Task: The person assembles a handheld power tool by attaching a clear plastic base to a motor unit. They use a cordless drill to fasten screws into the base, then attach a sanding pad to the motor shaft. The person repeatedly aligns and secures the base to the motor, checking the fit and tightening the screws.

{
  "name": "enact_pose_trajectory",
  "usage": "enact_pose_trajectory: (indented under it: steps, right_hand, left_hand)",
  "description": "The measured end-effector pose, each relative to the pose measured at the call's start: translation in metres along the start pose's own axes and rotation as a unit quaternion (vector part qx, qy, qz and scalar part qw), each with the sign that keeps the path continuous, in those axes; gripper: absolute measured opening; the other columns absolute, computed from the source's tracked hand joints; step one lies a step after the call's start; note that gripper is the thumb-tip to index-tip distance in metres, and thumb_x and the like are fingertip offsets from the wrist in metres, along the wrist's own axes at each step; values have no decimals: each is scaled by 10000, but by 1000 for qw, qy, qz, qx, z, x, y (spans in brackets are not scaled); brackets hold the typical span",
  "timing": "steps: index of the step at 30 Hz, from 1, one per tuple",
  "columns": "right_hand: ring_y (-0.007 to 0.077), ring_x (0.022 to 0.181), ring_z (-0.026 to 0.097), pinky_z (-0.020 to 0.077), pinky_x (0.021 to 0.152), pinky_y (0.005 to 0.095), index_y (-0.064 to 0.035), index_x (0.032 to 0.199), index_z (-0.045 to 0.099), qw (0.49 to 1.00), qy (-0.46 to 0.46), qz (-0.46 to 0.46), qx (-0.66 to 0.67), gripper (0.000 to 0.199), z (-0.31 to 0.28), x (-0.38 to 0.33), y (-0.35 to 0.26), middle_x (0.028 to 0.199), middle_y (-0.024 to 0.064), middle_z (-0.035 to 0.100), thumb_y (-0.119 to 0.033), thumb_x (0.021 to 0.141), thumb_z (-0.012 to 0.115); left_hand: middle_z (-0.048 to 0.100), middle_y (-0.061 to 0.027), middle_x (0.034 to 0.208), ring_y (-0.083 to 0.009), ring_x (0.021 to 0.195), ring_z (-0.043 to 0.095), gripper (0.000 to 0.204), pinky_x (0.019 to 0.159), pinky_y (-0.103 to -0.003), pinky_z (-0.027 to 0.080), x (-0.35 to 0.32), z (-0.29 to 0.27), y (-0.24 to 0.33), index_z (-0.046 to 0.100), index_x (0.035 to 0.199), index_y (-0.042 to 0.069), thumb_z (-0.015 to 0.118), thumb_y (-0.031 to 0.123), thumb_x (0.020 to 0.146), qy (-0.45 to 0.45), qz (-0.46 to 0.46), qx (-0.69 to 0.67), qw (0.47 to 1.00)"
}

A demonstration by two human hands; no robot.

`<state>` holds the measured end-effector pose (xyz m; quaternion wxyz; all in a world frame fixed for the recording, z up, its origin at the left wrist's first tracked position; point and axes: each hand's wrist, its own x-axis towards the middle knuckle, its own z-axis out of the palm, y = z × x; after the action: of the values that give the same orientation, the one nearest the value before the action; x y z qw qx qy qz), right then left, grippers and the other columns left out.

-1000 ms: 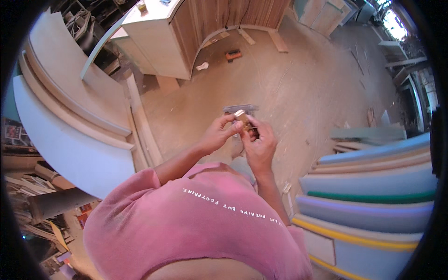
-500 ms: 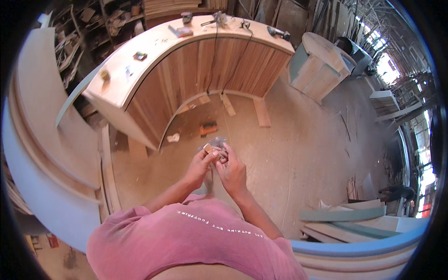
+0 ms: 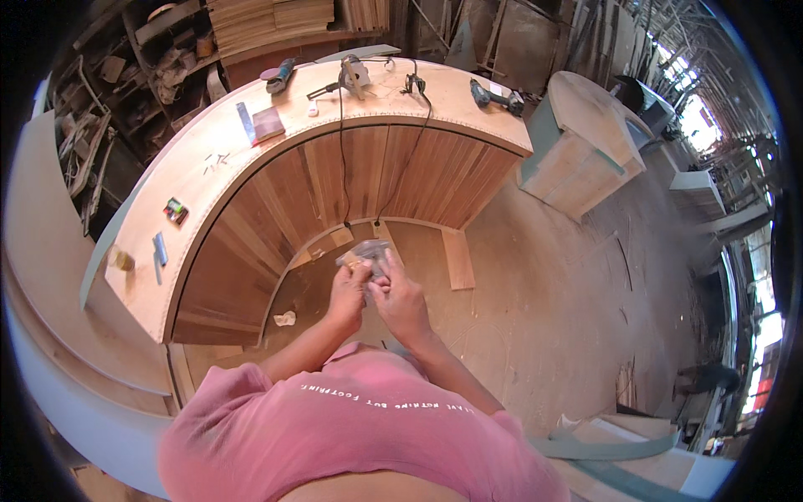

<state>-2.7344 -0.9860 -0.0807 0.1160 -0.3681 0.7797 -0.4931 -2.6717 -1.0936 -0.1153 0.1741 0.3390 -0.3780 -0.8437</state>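
Both hands are raised together in front of my pink shirt, over the floor near the inner side of a curved counter. A crumpled clear plastic bag (image 3: 371,249) is held between them. My left hand (image 3: 346,299) pinches the bag's left side, its fingers closed. My right hand (image 3: 401,308) is closed on the bag's right side, with the index finger pointing up along it. Something tan or orange shows by the left fingertips, too blurred to name. What lies inside the bag I cannot make out.
The curved wooden counter (image 3: 150,301) arcs ahead and left. On its top are an angle grinder (image 3: 280,75), a circular saw (image 3: 355,77), another corded tool (image 3: 414,82), a cordless power tool (image 3: 495,99) and a reddish block (image 3: 268,124). Boards (image 3: 611,448) lie at lower right.
The counter now appears nearer and larger as my view shifts toward it. More of the plastic bag shows above my hands. The orange tool seen on the floor earlier is no longer plainly visible.
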Motion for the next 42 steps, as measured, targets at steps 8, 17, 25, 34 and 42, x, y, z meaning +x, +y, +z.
enact_pose_trajectory:
  steps: [8, 17, 25, 34, 42]
  right_hand:
    - [303, 708, 681, 515, 616, 407, -63, 821, 671, 967, 9, -177, -182, 298, -148, 322, 147, 794, 136, 692, -326, 960, 666]
    - [402, 1074, 647, 512, 925, 501, 15, 1232, 586, 818, -67, -42, -569, 493, -323, 707, 410, 1160, 238, 672, -294, 880, 738]
    - [337, 1009, 684, 546, 875, 465, 0, 1178, 677, 727, -148, 11, -671, 455, -305, 724, 408, 1126, 191, 702, -379, 927, 666]
    - [312, 1027, 673, 539, 901, 447, -1, 1206, 657, 909, -86, -406, -30, 414, -42, 464, 149, 1145, 177, 687, -317, 940, 637]
    - [290, 1044, 663, 533, 924, 431, -1, 1230, 638, 770, -551, -151, 284, 383, 66, 82, 74, 1162, 164, 673, -262, 951, 611]
  left_hand:
    - [644, -94, 1256, -237, 1153, 634, 419, 1007, -445, 503, 175, 22, -1, 538, 1339, 22, 590, 272, 1007, 64, 113, -202, 971]
    - [656, -65, 1227, -195, 1131, 631, 386, 1016, -417, 499, 191, 96, 28, 589, 1268, 45, 651, 295, 979, 255, 186, -215, 924]
    - [673, -46, 1151, -170, 1063, 653, 421, 962, -394, 525, 117, 88, -41, 588, 1252, 65, 702, 330, 946, 396, 222, -265, 851]
    - [664, -19, 1175, -152, 1090, 641, 399, 961, -385, 529, -5, 83, -121, 585, 1302, 107, 644, 349, 990, 504, 309, -332, 735]
    - [639, -23, 1220, -137, 1138, 608, 434, 940, -387, 529, -225, 81, -209, 570, 1333, 83, 627, 355, 999, 588, 430, -332, 599]
